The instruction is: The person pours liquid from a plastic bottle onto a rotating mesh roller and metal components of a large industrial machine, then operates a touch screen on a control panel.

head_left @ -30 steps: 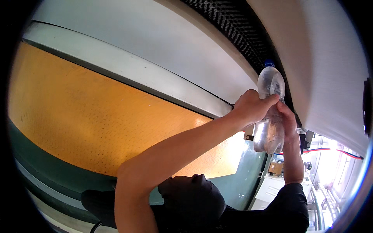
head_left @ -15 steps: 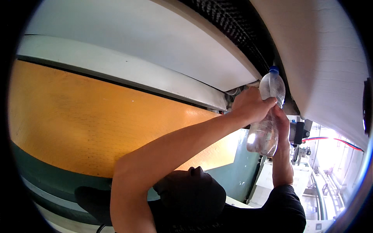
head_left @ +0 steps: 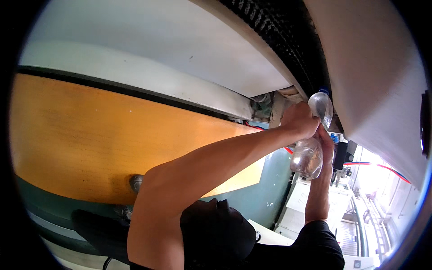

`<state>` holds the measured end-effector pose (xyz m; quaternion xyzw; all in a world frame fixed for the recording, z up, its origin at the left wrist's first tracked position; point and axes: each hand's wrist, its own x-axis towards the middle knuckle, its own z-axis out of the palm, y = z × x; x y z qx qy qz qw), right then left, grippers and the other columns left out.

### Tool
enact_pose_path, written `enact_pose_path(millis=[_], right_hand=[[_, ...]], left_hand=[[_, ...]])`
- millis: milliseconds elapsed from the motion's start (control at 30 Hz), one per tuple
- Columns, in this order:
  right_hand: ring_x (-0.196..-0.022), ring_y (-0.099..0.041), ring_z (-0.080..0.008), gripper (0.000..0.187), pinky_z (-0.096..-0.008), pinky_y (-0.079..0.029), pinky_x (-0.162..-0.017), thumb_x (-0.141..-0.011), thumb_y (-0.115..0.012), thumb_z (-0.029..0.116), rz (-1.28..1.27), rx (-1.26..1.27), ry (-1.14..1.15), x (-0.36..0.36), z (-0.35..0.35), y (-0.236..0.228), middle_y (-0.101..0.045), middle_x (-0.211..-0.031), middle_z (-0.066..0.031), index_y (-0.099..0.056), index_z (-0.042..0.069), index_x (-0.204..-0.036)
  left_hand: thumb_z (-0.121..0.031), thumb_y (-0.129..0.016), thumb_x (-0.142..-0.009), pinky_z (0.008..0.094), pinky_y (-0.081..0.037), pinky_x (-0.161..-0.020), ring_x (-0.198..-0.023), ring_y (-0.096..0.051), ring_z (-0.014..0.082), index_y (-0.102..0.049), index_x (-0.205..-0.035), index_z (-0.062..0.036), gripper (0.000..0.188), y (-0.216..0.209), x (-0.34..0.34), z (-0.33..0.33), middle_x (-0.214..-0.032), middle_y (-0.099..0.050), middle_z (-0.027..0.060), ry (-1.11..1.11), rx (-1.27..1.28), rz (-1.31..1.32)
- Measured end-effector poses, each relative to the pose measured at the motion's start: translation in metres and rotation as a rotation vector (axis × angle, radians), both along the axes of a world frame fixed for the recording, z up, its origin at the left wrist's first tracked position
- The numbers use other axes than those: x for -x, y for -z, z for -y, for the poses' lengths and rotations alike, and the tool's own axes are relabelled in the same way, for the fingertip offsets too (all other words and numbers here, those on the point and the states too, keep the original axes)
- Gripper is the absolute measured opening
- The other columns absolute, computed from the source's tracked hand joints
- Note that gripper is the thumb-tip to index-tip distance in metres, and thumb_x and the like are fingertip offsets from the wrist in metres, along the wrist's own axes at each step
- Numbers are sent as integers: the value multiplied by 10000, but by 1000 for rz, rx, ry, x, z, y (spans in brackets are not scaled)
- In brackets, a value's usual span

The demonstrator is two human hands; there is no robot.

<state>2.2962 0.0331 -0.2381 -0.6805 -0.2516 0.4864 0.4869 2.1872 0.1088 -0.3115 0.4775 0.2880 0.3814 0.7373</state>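
A clear plastic bottle (head_left: 308, 158) with a blue cap is tilted, its cap end up beside a dark ridged strip (head_left: 288, 42). My left hand (head_left: 300, 119) is closed at the bottle's middle, coming across from the left. My right hand (head_left: 326, 140) wraps the bottle's right side, just below the left one. Both hands meet at the bottle's waist and hide that part of it. Water drops or a little liquid seem to show inside, though I cannot tell how much.
Left of my hands run a pale machine cover (head_left: 148, 74) and an orange panel (head_left: 90, 139). A broad white surface (head_left: 373, 76) rises on the right. Red and blue hoses (head_left: 382, 165) hang near white machinery (head_left: 294, 202). Below lies a green floor (head_left: 252, 200).
The bottle and both hands have shifted slightly right in the picture, and the cap sits lower. More of the fittings beside my left hand shows. Both hands still hold the bottle.
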Motion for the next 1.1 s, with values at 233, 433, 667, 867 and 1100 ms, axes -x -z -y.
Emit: enact_pose_path(millis=[233, 433, 667, 867, 1100], right_hand=[[-945, -604, -224, 354, -360, -494, -830, -939, -418, 251, -55, -15, 34, -36, 11, 7, -584, -1077, -140, -491, -2, -1176], [-896, -613, -231, 349, -354, -505, -786, -932, -423, 248, -21, -43, 108, -53, 19, 4, -606, -1022, -140, -515, -25, -1129], [-925, -599, -240, 348, -361, -481, -825, -912, -461, 243, -34, -18, 64, -83, 25, -4, -597, -1054, -136, -508, -10, -1147], [-880, -624, -226, 335, -349, -508, -788, -927, -436, 223, 10, -55, 101, -47, 9, 9, -614, -1016, -143, -524, -30, -1128], [-952, -593, -233, 344, -349, -470, -861, -887, -505, 197, -22, -42, -25, -10, 0, 10, -589, -1084, -132, -506, 3, -1171]], left_hand=[[-307, -648, -722, 403, -512, -701, -750, -647, 352, -656, -742, 61, 369, 5, -40, 1, -761, -639, 237, 12, -25, -42], [-237, -633, -684, 406, -509, -722, -812, -639, 363, -654, -798, 62, 321, 0, -68, 0, -843, -633, 257, 94, -46, -3], [-170, -627, -665, 402, -503, -770, -861, -627, 376, -646, -842, 67, 296, -11, -81, -1, -869, -631, 261, 129, 22, 5], [-199, -634, -688, 410, -503, -763, -831, -633, 377, -651, -818, 61, 292, -2, -41, -1, -842, -636, 252, 44, 48, -12], [-242, -624, -714, 409, -504, -738, -804, -641, 369, -656, -819, 56, 318, -3, 20, 5, -828, -638, 251, -62, 58, -6]])
